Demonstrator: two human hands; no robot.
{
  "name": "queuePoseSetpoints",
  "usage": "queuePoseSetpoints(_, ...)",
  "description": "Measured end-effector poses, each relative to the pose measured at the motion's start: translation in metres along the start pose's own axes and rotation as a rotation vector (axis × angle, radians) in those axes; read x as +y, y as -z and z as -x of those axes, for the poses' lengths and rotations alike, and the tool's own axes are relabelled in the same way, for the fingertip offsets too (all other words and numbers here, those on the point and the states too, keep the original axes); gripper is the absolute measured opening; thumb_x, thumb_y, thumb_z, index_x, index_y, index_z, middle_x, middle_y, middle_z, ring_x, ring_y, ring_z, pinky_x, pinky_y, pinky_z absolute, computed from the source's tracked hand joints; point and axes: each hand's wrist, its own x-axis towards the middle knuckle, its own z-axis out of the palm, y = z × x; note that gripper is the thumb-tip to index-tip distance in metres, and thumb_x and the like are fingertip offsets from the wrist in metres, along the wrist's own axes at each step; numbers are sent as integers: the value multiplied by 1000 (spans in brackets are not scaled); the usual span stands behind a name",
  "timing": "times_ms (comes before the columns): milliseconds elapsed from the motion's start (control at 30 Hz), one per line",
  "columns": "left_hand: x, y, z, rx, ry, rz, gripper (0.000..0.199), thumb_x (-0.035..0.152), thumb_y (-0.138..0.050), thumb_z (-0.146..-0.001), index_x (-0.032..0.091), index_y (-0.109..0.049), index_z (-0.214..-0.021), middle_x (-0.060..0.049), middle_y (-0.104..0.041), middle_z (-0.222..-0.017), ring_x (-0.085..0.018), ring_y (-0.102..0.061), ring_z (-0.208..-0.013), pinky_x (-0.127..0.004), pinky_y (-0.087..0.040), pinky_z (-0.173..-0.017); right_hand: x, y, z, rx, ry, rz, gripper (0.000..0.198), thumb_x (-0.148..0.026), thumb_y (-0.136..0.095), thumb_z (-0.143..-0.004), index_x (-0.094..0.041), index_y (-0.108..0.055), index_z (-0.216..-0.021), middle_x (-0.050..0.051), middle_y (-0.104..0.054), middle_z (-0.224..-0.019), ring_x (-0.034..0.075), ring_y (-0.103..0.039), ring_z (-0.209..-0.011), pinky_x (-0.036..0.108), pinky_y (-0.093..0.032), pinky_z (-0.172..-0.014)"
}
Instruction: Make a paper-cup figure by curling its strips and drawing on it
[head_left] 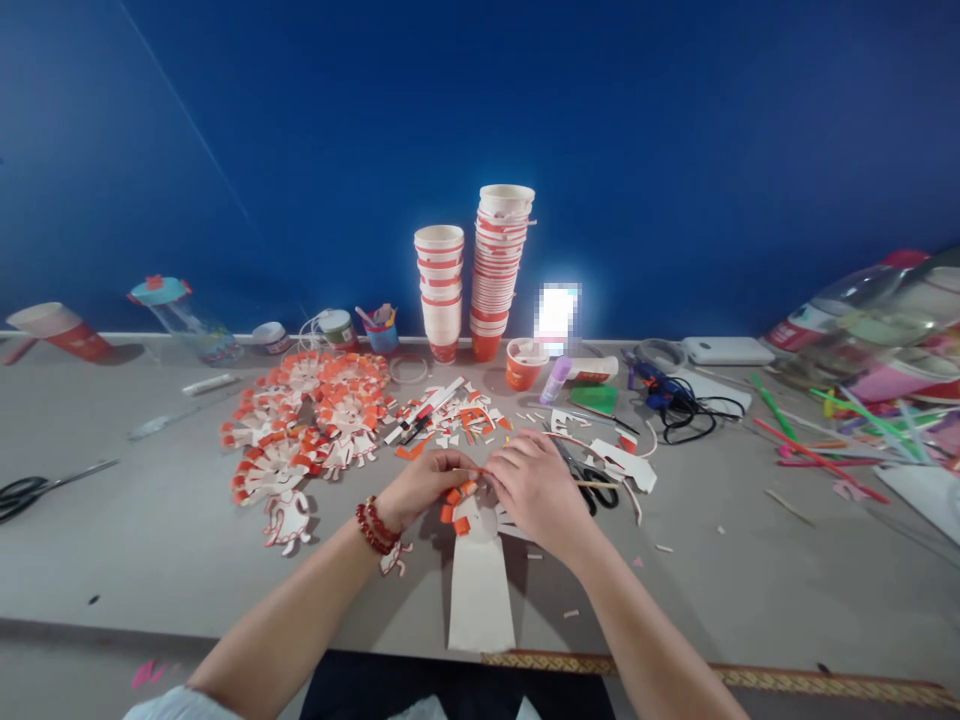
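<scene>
Close to the table's front edge lies a cut-open paper cup (481, 592), its plain white flap pointing towards me. Several curled strips with orange ends stand up on its left side, and straight white strips fan out on the right. My left hand (421, 484) pinches at the cup's far edge, thumb and forefinger closed on a strip. Against it, my right hand (534, 488) has its fingers closed on the same far edge; its fingertips are partly hidden. Left of my hands are finished lion-like paper cup figures (274, 470) with curled orange manes.
Tall stacks of paper cups (501, 255) stand by the blue wall. Black-handled scissors (596, 490) lie right of my hand, other scissors (30, 492) far left. Paper scraps (469, 415), a purple glue stick (556, 380), a blue glue gun (660, 388) and plastic bottles (840, 310) are around.
</scene>
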Motion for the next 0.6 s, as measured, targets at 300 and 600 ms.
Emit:
queuePoseSetpoints(300,-4,11,-3,-6,-96,-213,35,48,-69,-74,13,-63,-77,3,-56,-62,-8,-45,-54,-20,-34,-53,-1,-13,-3,68,11,-76,9,-16,-56,-89,-19,-63,-85,5,-69,-85,21,-57,-95,44,-28,-106)
queuePoseSetpoints(600,-8,13,-5,6,-128,-289,19,32,-67,-72,14,-64,-79,2,-59,-68,-9,-48,-56,-21,-36,-54,-1,-14,-2,62,-21,-164,7,-16,-61,-86,-20,-61,-82,3,-69,-87,22,-57,-97,45,-27,-108)
